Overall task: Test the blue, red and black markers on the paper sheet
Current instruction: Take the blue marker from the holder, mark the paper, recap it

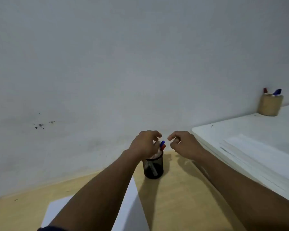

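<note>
We have the wooden worktop before us, a raised white board at 3 o'clock, and the paper sheet at 6 o'clock, largely covered by our left forearm. The black mesh cup stands at the centre, just beyond the sheet. Our left hand sits over its rim with fingers curled among the markers, though we cannot tell what its grip closes on; our right hand hovers at 3 o'clock of the cup, loosely curled and empty. The blue marker and red marker rise from the cup, long axes leaning toward 1 o'clock, into the gap between both hands. The black marker is not distinguishable. A tan cup stands far off at 2 o'clock.
</note>
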The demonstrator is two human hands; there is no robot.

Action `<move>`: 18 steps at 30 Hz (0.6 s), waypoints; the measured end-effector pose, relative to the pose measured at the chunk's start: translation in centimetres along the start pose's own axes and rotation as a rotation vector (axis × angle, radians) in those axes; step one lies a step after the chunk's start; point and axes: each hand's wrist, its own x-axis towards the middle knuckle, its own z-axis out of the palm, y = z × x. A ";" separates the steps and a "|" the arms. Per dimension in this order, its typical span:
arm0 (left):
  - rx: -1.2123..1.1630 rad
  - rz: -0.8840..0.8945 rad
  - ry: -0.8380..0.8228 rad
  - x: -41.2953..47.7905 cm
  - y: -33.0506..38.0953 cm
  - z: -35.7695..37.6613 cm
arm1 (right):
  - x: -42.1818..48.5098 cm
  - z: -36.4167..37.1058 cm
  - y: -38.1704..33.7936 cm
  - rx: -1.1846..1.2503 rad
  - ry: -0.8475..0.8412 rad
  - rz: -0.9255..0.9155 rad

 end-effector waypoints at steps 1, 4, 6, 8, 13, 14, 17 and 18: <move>0.016 0.003 -0.039 0.6 0.0 0.4 | 0.2 0.1 0.4 0.012 -0.006 0.006; 0.050 0.009 -0.121 1.7 -0.3 1.3 | 0.7 0.5 1.1 -0.001 -0.002 0.048; 0.044 0.022 -0.117 2.2 -0.6 1.7 | 1.0 0.7 1.2 0.000 -0.012 0.055; 0.055 0.042 -0.095 2.4 -0.9 1.4 | 1.0 0.8 1.1 -0.005 -0.023 0.045; 0.012 0.043 0.044 2.1 -1.6 -0.6 | 0.4 1.1 -0.4 0.013 -0.005 0.025; -0.040 0.044 0.102 1.8 -1.6 -1.3 | 0.3 1.1 -1.0 0.030 0.006 0.019; -0.265 -0.003 0.265 0.6 -1.5 -4.5 | -0.4 1.4 -4.0 0.165 -0.022 0.025; -0.346 -0.030 0.314 0.0 -1.5 -5.7 | -0.7 1.7 -5.1 0.254 -0.069 0.053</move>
